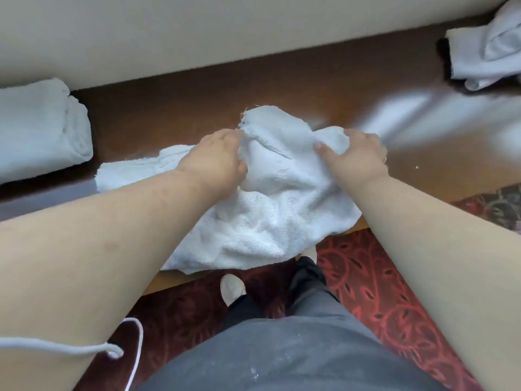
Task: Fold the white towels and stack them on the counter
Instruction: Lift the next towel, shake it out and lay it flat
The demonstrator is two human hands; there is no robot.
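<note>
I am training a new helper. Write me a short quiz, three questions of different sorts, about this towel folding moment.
1. True or false: both hands grip the crumpled towel.
2. Where is the folded stack? A) left end of the counter B) on the carpet
3. Fill in: the unfolded pile lies at the far ____.

Key: 1 true: left hand and right hand each hold it. 2 A. 3 right.

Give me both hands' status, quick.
Left hand: closed, grip on the white towel.
Right hand: closed, grip on the same towel.
</note>
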